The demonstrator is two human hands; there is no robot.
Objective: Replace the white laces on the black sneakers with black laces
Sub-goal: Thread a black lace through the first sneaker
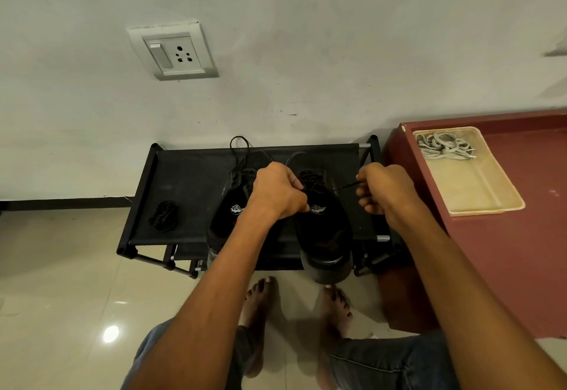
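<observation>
Black sneakers, matte-uppered, stand side by side on a black fabric-topped rack (190, 174): left sneaker (228, 214), right sneaker (325, 230). A coiled black lace (164, 215) lies at 9 o'clock of them. The left hand (277, 191) has its fingers curled at the right sneaker's eyelets; the right hand (385, 188) pinches a taut black lace end (346, 187). At 2 o'clock, a translucent tray (478, 187) holds white laces (443, 147).

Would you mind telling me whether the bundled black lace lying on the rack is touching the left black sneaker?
Apart. The head view shows bare black fabric rack shelf between the bundled black lace and the left black sneaker.
</observation>
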